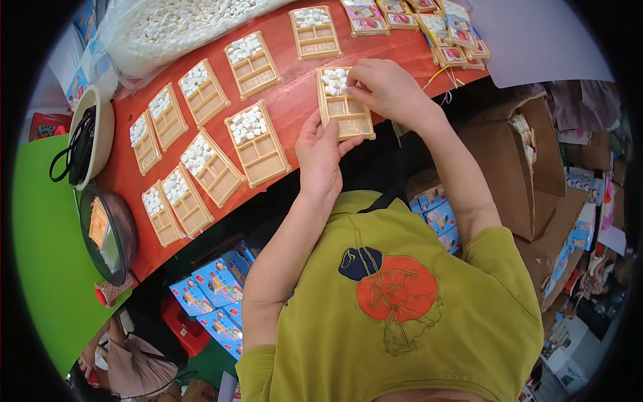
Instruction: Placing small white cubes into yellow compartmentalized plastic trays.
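My left hand point(319, 155) grips the lower left side of a tan compartment tray point(353, 126), with the thumb along its edge. Small white pieces point(333, 81) fill part of the tray's top compartment; the lower compartments show bare plastic. My right hand point(387, 90) is over the top right of this tray, its fingers curled down at the white pieces. What those fingertips hold, if anything, is hidden. Left of my hands, several similar trays point(260, 161) lie in two rows on the red table point(295, 87), each with white pieces in its top compartment.
A clear bag point(167, 30) of white pieces lies along the table's far side. Packaged trays point(455, 33) are piled at far right. A dark bowl point(124, 234) with tan trays and a cream basin point(104, 144) stand at left. An open cardboard box point(509, 167) is at right.
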Demonstrator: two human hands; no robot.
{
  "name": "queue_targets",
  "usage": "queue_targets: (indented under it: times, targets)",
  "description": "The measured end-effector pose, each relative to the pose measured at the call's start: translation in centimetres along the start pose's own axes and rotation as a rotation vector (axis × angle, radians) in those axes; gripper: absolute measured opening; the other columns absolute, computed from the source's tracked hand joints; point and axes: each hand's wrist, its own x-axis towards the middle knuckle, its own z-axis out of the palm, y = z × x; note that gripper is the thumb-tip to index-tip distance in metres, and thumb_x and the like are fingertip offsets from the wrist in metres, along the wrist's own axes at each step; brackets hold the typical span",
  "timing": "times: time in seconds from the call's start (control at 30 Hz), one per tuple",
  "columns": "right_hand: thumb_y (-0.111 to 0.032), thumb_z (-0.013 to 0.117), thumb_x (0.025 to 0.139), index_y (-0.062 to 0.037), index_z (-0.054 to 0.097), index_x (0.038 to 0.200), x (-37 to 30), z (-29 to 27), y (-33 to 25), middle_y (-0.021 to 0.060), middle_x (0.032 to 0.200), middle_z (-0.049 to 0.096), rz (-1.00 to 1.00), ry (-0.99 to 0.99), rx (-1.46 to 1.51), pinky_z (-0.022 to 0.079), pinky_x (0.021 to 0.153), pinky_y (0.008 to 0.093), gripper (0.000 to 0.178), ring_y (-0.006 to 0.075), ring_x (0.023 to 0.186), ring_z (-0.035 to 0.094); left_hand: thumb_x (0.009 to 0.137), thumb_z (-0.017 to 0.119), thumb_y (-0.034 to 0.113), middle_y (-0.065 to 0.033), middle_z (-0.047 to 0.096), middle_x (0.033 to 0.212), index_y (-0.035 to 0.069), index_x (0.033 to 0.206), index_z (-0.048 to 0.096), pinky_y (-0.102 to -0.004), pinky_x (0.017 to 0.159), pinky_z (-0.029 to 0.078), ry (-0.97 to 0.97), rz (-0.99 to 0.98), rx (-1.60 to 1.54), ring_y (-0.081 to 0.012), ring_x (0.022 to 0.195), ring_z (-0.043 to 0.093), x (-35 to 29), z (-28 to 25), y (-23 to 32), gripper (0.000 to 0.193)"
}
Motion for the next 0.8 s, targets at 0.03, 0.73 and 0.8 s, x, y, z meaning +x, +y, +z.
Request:
queue_targets:
  times: [0.03, 0.73, 0.8]
  targets:
    - [-0.01, 0.065, 0.085, 0.0013, 0.061, 0.089, -0.1, 0.3, 0.0, 0.0124, 0.085, 0.062, -0.025, -0.019, -0.074, 0.052, 0.07, 0.0377, 0.012, 0.0286, 0.077, 0.063, 0.102, 0.048, 0.01, -0.0148, 0.064, 0.116, -0.002, 0.134, 0.044, -0.0308, 0.076, 0.062, -0.002, 0.0, 0.013, -0.0221, 0.099, 0.068, 0.0, 0.1, 0.0, 0.034]
    - [-0.03, 0.054, 0.095, -0.0008, 0.053, 0.13, -0.9, 6.2, -1.3, 0.0199, 0.139, 0.05, -0.142, 0.094, -0.26, 0.032, 0.11, 0.0473, 0.046, 0.0363, 0.134, 0.042, 0.093, 0.059, 0.021, -0.0126, 0.064, 0.067, -0.003, 0.106, 0.057, -0.0349, 0.05, 0.051, -0.047, 0.06, 0.999, -0.0216, 0.051, 0.064, -1.6, 0.1, 3.0, 0.027]
    - [-0.03, 0.054, 0.095, -0.0001, 0.053, 0.131, -0.9, 6.2, -1.6, 0.0205, 0.14, 0.049, -0.148, 0.072, -0.281, 0.031, 0.111, 0.0473, 0.047, 0.0366, 0.135, 0.041, 0.093, 0.061, 0.022, -0.0131, 0.064, 0.062, -0.002, 0.101, 0.06, -0.0378, 0.052, 0.052, -0.051, 0.127, 1.091, -0.0249, 0.052, 0.065, -1.8, -0.4, 2.9, 0.026]
